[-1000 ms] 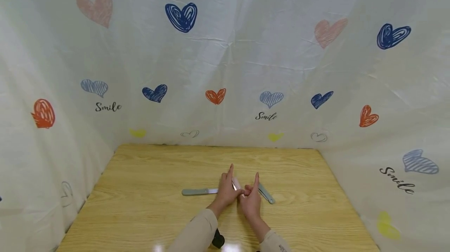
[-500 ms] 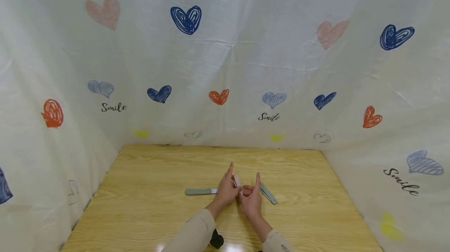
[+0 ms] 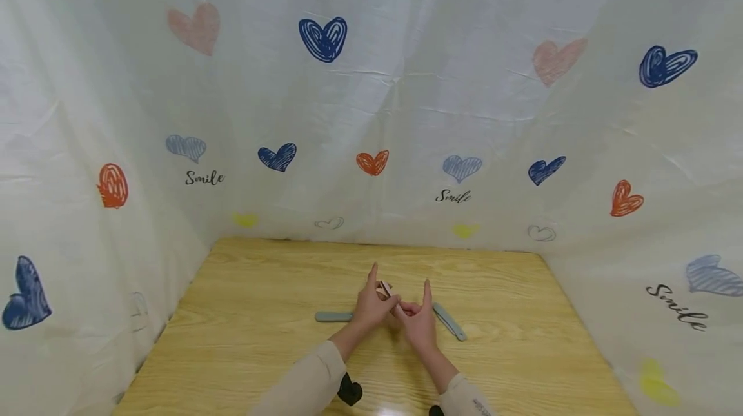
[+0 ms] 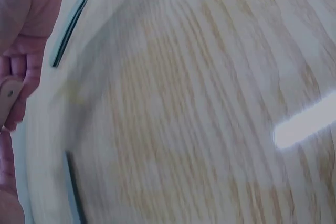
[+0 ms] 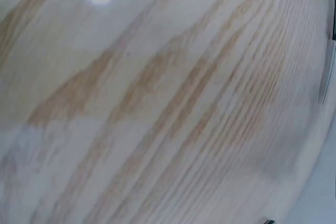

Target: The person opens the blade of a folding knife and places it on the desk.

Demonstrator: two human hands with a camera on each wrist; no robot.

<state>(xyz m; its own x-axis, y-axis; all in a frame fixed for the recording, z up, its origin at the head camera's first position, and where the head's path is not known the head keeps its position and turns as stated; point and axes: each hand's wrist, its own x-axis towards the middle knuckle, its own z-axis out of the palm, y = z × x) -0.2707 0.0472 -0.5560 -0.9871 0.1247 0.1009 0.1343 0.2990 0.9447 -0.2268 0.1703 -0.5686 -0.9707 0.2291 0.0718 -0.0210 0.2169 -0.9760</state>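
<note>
Above the middle of the table, my left hand [image 3: 371,306] and right hand [image 3: 419,326] hold a pink folding knife [image 3: 387,289] between them. My left thumb lies along it and my right fingers pinch its near end. Both index fingers point forward, away from the knife. A riveted end of its pink handle [image 4: 9,94] shows at the left edge of the left wrist view, against curled fingers. How far its blade stands out is hard to tell. The right wrist view shows neither hand.
A grey-green knife [image 3: 333,316] lies left of my hands, partly hidden behind the left one. Another grey-green knife [image 3: 449,322], apparently folded, lies to the right on the wooden table [image 3: 261,274]. A white curtain [image 3: 371,106] with printed hearts surrounds the table.
The view has shifted, so the scene sits further right. My hands have turned the pink knife slightly, and its slotted edge shows more. The two grey-green knives stay where they lay.
</note>
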